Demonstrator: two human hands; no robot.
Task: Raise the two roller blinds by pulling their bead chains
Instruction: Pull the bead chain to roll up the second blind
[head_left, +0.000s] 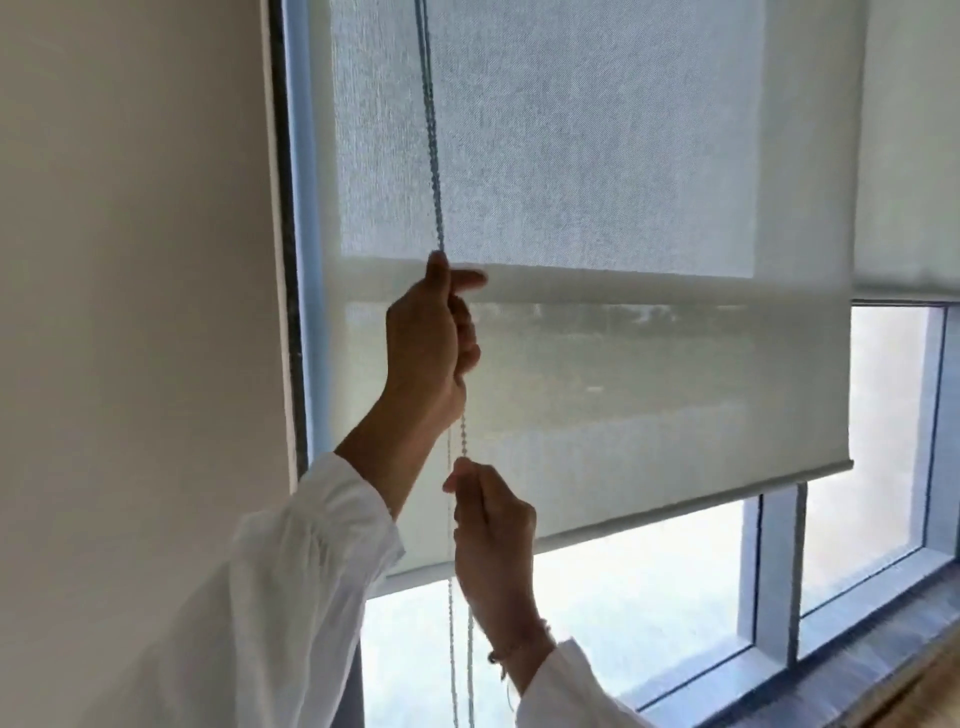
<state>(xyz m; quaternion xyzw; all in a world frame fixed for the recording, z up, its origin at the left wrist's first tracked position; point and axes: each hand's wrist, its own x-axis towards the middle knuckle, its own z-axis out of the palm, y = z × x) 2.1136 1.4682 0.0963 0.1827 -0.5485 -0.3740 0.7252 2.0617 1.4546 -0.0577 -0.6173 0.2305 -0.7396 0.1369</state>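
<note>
A pale translucent roller blind hangs over the left window, its bottom bar slanting from lower left to upper right about two thirds down the view. A second blind at the far right ends higher up. The bead chain runs down along the left blind's left side as a double strand. My left hand is closed around the chain at mid-height. My right hand pinches the chain lower down, just in front of the bottom bar. Both wear white sleeves.
A cream wall fills the left side. The window frame with its mullions shows below the blinds, and a sill runs along the lower right corner.
</note>
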